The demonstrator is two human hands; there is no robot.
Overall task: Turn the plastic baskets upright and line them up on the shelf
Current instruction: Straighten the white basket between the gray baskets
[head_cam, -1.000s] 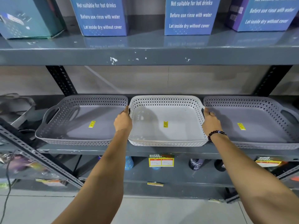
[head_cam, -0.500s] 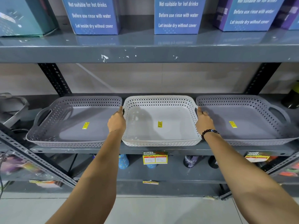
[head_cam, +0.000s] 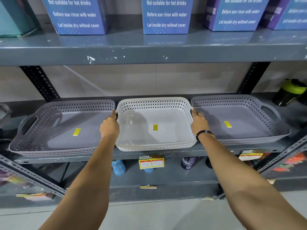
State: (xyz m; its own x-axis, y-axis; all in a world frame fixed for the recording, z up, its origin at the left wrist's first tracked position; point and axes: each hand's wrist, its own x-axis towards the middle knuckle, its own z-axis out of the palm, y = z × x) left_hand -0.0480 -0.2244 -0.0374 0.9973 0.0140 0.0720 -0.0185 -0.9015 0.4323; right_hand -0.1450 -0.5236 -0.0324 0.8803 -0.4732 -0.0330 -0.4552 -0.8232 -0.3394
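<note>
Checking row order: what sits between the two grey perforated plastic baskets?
Head view: the white perforated plastic basket, upright, with the left hand and right hand gripping its side handles.

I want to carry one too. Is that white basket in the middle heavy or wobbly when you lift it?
Probably light: the white basket is empty, with walls full of holes. It likely flexes slightly, being thin plastic. The left hand and right hand hold opposite sides, so it should stay level.
</note>
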